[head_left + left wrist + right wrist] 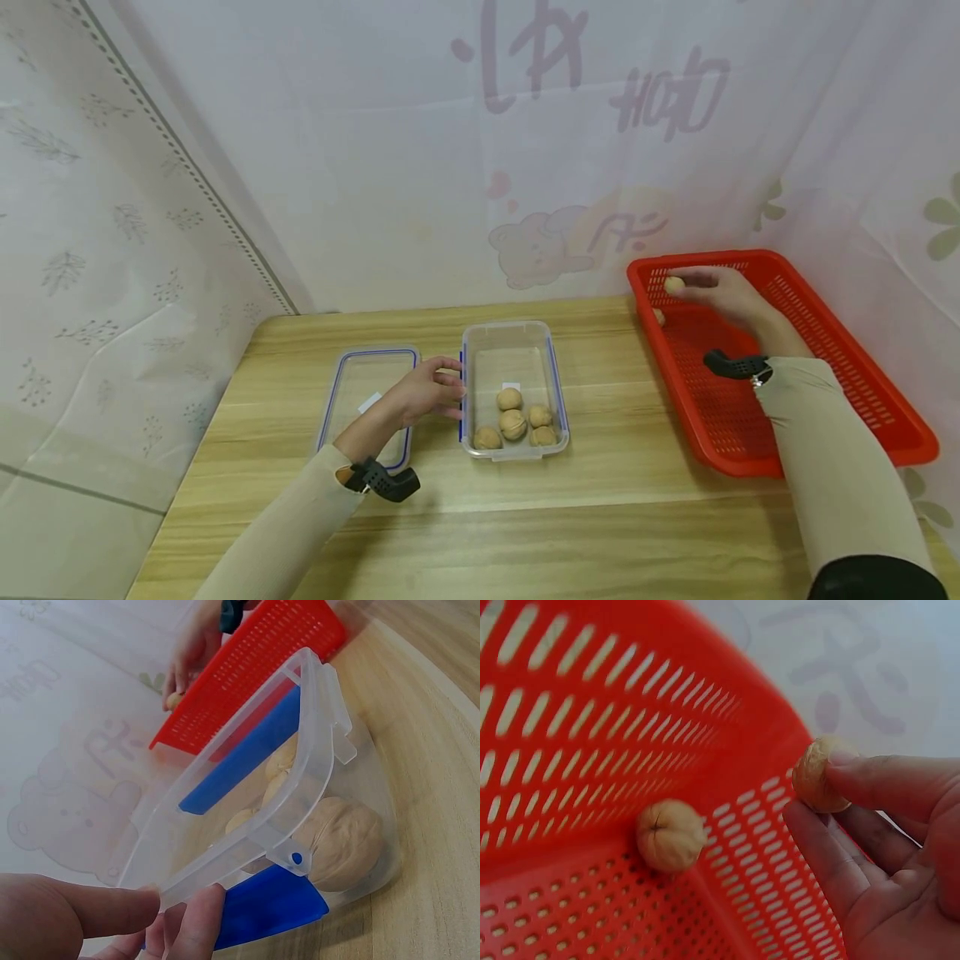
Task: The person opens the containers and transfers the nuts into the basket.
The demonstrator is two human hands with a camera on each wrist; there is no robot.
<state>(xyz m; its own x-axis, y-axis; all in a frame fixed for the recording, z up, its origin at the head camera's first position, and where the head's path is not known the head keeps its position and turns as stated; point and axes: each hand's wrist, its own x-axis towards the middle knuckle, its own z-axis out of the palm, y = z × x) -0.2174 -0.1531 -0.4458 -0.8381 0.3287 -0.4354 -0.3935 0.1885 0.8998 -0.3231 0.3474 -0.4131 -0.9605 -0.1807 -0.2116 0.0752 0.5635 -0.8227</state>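
1. Head view shows a wooden table (615, 517) with a red basket (862, 375) on it, well to the right of the clear box (513, 350).
2. Clear box holds five walnuts (513, 423); its lid (360, 375) lies just left of it.
3. Left hand (423, 392) grips the clear box's left wall, keeping it steady.
4. Right hand (723, 292) is inside the red basket.
5. Right hand pinches one walnut (819, 774); another nut (669, 835) sits in the basket corner. Best to pinch firmly, since round nuts roll.

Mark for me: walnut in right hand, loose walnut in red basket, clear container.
walnut in right hand (819, 777), right wrist view, shell's bare left side
loose walnut (670, 835), right wrist view, shell centre
clear container (507, 346), head view, bare floor
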